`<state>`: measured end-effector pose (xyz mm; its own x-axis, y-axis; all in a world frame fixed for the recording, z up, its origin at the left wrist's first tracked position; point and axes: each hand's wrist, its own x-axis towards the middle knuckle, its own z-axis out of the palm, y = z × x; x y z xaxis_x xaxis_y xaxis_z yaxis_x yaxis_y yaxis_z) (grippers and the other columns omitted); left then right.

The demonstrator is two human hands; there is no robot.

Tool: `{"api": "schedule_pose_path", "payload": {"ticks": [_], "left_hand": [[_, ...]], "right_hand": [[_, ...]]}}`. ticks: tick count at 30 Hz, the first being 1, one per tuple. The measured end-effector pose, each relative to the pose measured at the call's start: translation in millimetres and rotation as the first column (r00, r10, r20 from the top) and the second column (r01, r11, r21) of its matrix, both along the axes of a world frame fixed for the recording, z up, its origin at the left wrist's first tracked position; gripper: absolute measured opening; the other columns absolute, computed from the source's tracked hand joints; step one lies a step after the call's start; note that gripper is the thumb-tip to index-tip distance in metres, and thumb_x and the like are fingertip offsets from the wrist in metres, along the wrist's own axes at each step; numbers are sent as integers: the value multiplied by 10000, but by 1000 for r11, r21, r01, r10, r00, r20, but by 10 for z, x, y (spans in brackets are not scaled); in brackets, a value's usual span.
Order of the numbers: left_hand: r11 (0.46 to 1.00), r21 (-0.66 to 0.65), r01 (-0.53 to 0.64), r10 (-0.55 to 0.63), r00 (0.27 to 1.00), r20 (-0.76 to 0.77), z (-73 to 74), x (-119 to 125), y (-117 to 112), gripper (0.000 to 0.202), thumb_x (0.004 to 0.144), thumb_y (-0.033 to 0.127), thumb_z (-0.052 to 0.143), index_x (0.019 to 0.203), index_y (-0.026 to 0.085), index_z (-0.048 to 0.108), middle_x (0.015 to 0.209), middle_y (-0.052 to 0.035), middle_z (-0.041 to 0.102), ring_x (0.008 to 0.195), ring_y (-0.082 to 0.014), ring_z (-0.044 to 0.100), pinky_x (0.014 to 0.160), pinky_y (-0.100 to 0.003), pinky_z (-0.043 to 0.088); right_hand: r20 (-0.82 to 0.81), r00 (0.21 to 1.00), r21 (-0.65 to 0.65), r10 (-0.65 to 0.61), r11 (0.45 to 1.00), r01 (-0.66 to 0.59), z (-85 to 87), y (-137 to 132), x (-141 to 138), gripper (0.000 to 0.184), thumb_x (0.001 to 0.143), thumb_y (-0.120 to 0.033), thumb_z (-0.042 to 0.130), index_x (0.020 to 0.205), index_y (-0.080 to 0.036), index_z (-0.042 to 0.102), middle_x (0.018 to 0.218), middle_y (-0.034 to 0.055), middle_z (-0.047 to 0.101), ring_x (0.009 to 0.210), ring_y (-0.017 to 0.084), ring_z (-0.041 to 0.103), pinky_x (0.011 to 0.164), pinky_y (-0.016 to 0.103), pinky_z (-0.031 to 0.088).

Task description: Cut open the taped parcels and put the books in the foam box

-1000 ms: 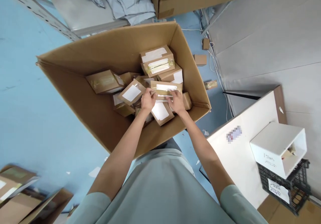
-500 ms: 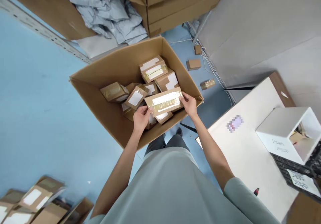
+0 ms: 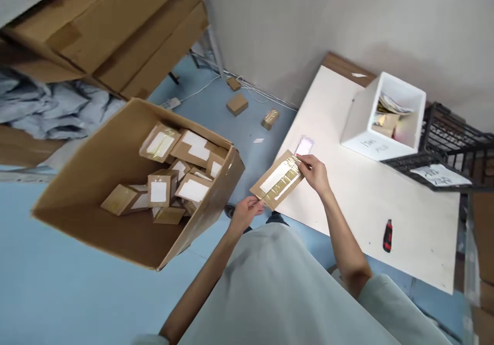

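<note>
Between my two hands is a flat brown cardboard box (image 3: 266,178) with white labels and shiny clear tape across its top. My left hand (image 3: 245,214) pinches its near left corner, and my right hand (image 3: 314,172) grips its far right end. It is held tilted, over the gap beside the white table (image 3: 335,201) and partly over the table's edge. To the left stands a large open carton (image 3: 116,242), apart from both hands. Several small labelled parcels (image 3: 159,190) lie heaped inside it.
On the table are a blurred-out phone-like item (image 3: 304,144), a white foam box (image 3: 358,134), a black crate (image 3: 455,154) and a red-black box cutter (image 3: 387,236). Small boxes (image 3: 236,104) and cables lie on the blue floor. Grey bags (image 3: 57,110) and big cartons (image 3: 127,31) stand at upper left.
My hands have lifted the cardboard box out from over the large carton and carried it right to the table's edge. The view has turned right.
</note>
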<state>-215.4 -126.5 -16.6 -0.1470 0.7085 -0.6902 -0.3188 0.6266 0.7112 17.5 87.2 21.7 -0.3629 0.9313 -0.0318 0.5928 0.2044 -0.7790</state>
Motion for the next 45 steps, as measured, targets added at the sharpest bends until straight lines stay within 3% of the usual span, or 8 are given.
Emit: {"api": "schedule_pose_path", "payload": {"ticks": [5, 9, 13, 17, 23, 28, 38, 45], "left_hand": [[930, -73, 360, -354, 931, 88, -145, 1144, 449, 486, 845, 615, 952, 1029, 201, 775, 1093, -133, 858, 1114, -357, 861, 1045, -498, 703], [855, -87, 512, -500, 857, 124, -237, 1772, 658, 464, 806, 543, 989, 1026, 185, 793, 1028, -121, 847, 1083, -355, 852, 1024, -495, 695], [816, -62, 575, -560, 813, 159, -240, 1940, 724, 413, 802, 489, 987, 1040, 192, 826, 1011, -99, 853, 1074, -334, 843, 1017, -454, 676], [859, 25, 511, -511, 854, 94, -216, 1659, 687, 483, 842, 522, 944, 1186, 197, 846, 1187, -115, 865, 1145, -318, 829, 1055, -442, 654], [983, 30, 180, -179, 984, -23, -236, 694, 342, 531, 769, 605, 973, 1119, 219, 871, 1203, -119, 876, 1185, -346, 816, 1095, -482, 649], [996, 15, -92, 93, 994, -50, -319, -292, -216, 643, 765, 726, 946, 1164, 230, 854, 1176, -116, 873, 1203, -361, 812, 1116, -501, 642], [841, -87, -534, 535, 845, -2, -620, -2044, -1491, 708, 731, 688, 979, 1239, 226, 809, 1416, -172, 822, 1279, -373, 807, 1170, -552, 637], [762, -87, -642, 637, 767, -77, -962, -2928, -1700, 720, 731, 656, 968, 1264, 200, 808, 1419, -184, 818, 1296, -381, 799, 1167, -559, 644]], "right_hand": [[123, 990, -46, -73, 996, 79, -345, 182, 1237, 381, 1041, -297, 582, 1252, -257, 898, 1297, 107, 863, 1189, 329, 816, 1122, 509, 635], [213, 970, -142, -119, 978, 151, -543, 191, 1744, 426, 1016, -166, 562, 1293, -253, 873, 1432, 88, 841, 1404, 341, 755, 1316, 592, 494], [177, 975, -154, -133, 975, 161, -613, 55, 1849, 462, 1035, -195, 579, 1435, -202, 808, 1627, 115, 723, 1616, 343, 595, 1387, 613, 405], [66, 995, -143, -79, 986, 88, -552, -64, 1598, 441, 1077, -321, 613, 1467, -218, 791, 1639, 114, 713, 1608, 318, 602, 1381, 570, 437], [47, 987, -170, 154, 975, -144, -438, 5, 530, 439, 1096, -437, 629, 1460, -256, 794, 1574, 112, 757, 1513, 332, 684, 1313, 555, 526], [79, 919, -174, 386, 913, -369, -506, -49, -749, 433, 1094, -462, 636, 1430, -256, 814, 1503, 114, 798, 1380, 337, 765, 1238, 520, 585], [124, 703, -319, 700, 699, -640, -902, -675, -3324, 376, 1078, -326, 699, 1419, -242, 832, 1490, 98, 813, 1422, 320, 763, 1261, 479, 579], [151, 625, -355, 766, 632, -689, -1162, -701, -4433, 381, 1091, -317, 693, 1445, -254, 816, 1466, 91, 826, 1410, 315, 775, 1271, 505, 578]]}}
